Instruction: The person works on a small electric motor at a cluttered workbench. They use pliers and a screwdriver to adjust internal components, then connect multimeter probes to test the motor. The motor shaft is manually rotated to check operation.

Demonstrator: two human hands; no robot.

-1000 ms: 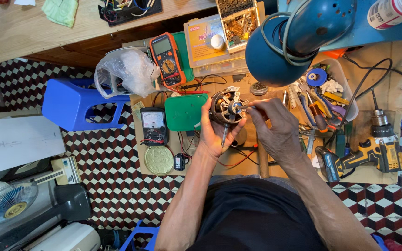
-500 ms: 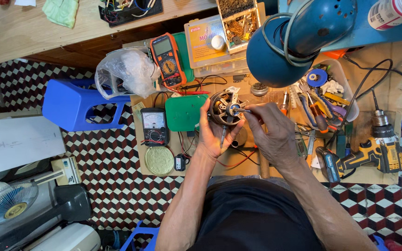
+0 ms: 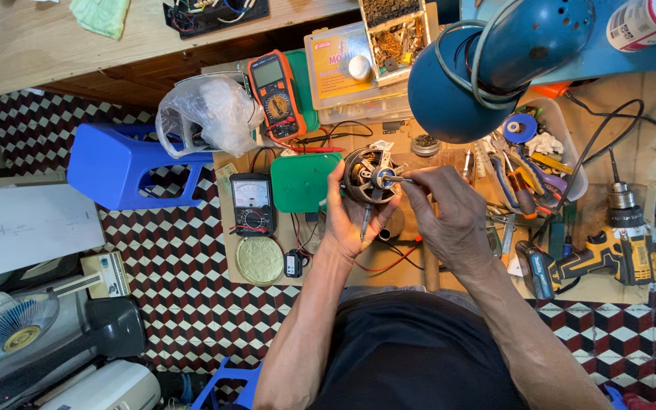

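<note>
left hand [image 3: 347, 220] cups small motor [image 3: 366, 176], frame centre | right hand [image 3: 449, 216] pinches thin tool [image 3: 398, 180] at its hub | risk: tip slips, motor tilts from the grip toward cluttered surface [image 3: 320, 266]

An orange meter [image 3: 275, 93] and a grey dial meter [image 3: 252, 203] lie by a green lid [image 3: 303, 182], a plastic bag [image 3: 208, 114] sits above a blue stool [image 3: 127, 165], a yellow drill [image 3: 609, 254] lies far right, and a small fan [image 3: 5, 325] stands on the checkered floor [image 3: 184, 266].
</note>
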